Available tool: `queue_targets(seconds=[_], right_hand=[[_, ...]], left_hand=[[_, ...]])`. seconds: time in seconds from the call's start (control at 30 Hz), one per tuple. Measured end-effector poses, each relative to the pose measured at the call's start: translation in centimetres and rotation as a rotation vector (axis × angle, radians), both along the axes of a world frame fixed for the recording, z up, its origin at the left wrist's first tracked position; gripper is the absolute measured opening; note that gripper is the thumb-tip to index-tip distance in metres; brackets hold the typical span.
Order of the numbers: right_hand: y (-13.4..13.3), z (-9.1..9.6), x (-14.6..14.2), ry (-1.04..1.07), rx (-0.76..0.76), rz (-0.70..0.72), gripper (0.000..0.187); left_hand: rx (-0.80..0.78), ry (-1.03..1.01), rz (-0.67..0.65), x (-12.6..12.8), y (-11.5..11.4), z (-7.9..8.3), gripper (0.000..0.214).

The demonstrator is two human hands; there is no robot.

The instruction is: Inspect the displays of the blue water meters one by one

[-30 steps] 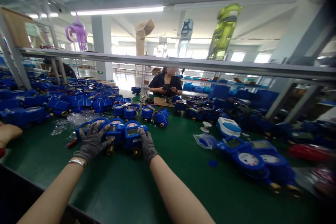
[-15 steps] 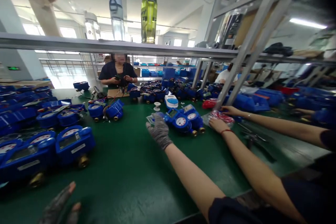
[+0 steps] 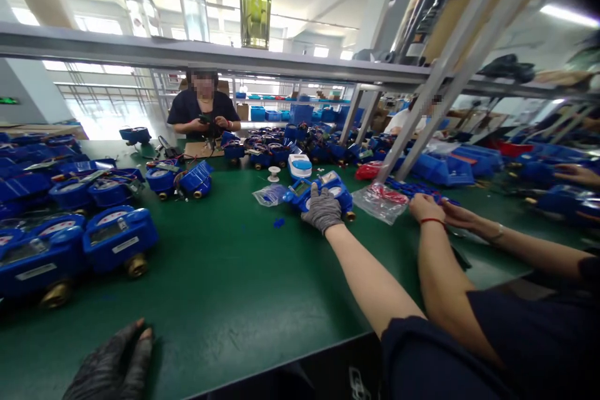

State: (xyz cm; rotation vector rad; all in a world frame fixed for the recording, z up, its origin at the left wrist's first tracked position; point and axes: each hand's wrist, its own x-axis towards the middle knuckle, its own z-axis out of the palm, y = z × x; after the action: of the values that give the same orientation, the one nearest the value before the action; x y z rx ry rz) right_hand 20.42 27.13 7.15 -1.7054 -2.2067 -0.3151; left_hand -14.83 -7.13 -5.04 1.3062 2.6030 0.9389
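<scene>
My right hand [image 3: 323, 211], in a grey fingerless glove, reaches to the middle of the green table [image 3: 225, 300] and closes over a blue water meter [image 3: 297, 204]. The palm and fingers cover much of its dial. Against its right side stands a second blue water meter [image 3: 345, 199] with a brass fitting. My left hand [image 3: 112, 359], also gloved, is low at the left near the table's front, its thumb and fingers apart and holding nothing. A clear bag with blue bits [image 3: 270, 195] and a few loose blue pieces [image 3: 279, 222] are left of my right hand.
More blue meters [image 3: 119, 240] crowd the left side. A white spool [image 3: 273, 174] and a white-and-blue device [image 3: 300, 166] stand behind my right hand. A co-worker's hands [image 3: 429, 209] work at right beside a bag of red parts [image 3: 384, 200]. Metal posts [image 3: 405, 131] rise there.
My right hand has moved right from the small clear bag onto the meter. The co-worker's hands have left the bag of red parts and moved right. Small blue pieces now show on the table.
</scene>
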Motion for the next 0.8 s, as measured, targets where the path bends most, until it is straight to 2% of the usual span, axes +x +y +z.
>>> queue_targets(seconds=[0.17,0.27,0.33,0.37,0.4,0.47,0.53,0.6,0.67,0.7,0.8], right_hand=[[-5.8,-1.3,3.0,0.041,0.0,0.004,0.079],[-10.6,-2.9,3.5,0.163,0.026,0.026,0.098],[-14.0,-3.6,2.1,0.253,0.018,0.064,0.106],[-15.7,-3.8,1.0,0.297,0.0,0.089,0.107],[-17.4,-3.9,-0.3,0.341,-0.032,0.115,0.108],[-20.5,-3.7,-2.7,0.424,-0.122,0.178,0.109],[-22.6,-3.2,-4.1,0.482,-0.212,0.312,0.107],[-22.8,-2.5,-3.9,0.531,-0.311,0.512,0.098],[-20.4,-1.7,-2.8,0.596,-0.391,0.644,0.077],[-18.3,-1.4,-2.2,0.639,-0.41,0.646,0.062],[-10.6,-1.1,-1.3,0.666,-0.164,0.353,0.037]], left_hand=[[-0.026,0.017,0.032,-0.1,-0.3,-0.2,0.052],[0.005,-0.05,0.03,1.3,0.9,0.9,0.056],[0.096,-0.201,0.038,4.3,2.4,2.4,0.059],[0.2,-0.329,0.002,6.2,3.4,3.3,0.062],[0.344,-0.484,-0.094,8.3,4.4,4.3,0.067],[0.433,-0.712,-0.282,12.1,6.3,6.1,0.072],[0.465,-0.795,-0.328,14.5,7.7,7.6,0.073],[0.473,-0.837,-0.331,15.0,8.3,8.7,0.072],[0.469,-0.88,-0.343,14.5,8.3,9.4,0.068],[0.472,-0.903,-0.35,14.0,8.2,9.6,0.066],[0.499,-0.964,-0.351,13.3,7.8,9.6,0.064]])
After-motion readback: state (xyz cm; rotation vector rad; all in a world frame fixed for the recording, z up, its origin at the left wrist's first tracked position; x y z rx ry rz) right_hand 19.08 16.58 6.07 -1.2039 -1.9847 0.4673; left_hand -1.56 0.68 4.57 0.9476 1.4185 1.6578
